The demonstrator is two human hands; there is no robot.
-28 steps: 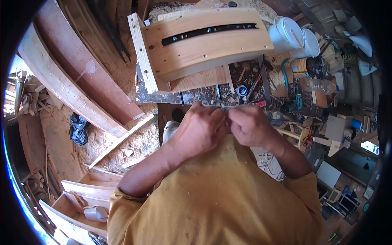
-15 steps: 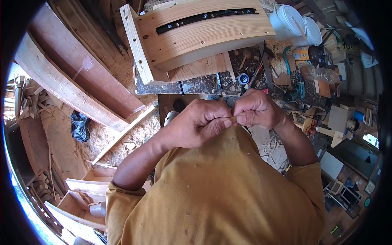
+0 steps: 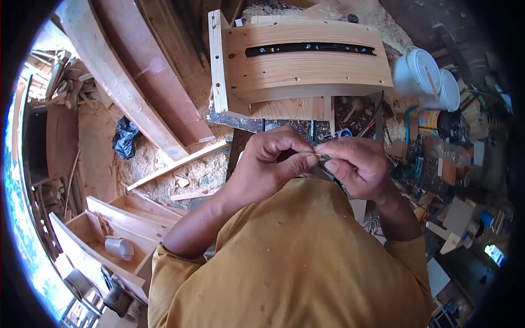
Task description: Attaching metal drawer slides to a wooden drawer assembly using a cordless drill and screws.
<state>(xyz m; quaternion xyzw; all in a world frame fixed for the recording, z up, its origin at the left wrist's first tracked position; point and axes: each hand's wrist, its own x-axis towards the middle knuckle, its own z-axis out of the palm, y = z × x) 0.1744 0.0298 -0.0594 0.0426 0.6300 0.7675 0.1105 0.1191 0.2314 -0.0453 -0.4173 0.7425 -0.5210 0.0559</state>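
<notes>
1. Two hands, left hand (image 3: 276, 161) and right hand (image 3: 361, 164), are working close together in front of the tan shirt (image 3: 290, 246), fingertips nearly meeting.
2. Left hand: thumb and forefinger are pinching a small tan piece (image 3: 318, 157).
3. Right hand: thumb and forefinger are sitting right by the piece's other end, a bit parted. Can't tell if they're gripping it.
4. The piece is staying off the bench (image 3: 232, 118), between both sets of fingertips, near the front edge. Too small to tell what it is.
5. Step in hand, my read: the person is doing close fingertip handling of the piece. Neither hand is touching the wooden box (image 3: 306, 74), which is lying on the bench with its black rail (image 3: 310, 50) facing up.
6. Next move is probably calling for a steady left pinch while the right fingertips are finding clean purchase.
7. Nearby: tape measure (image 3: 344, 133) is peeking out behind the right hand; white buckets (image 3: 420, 74) are standing right of the box.
</notes>
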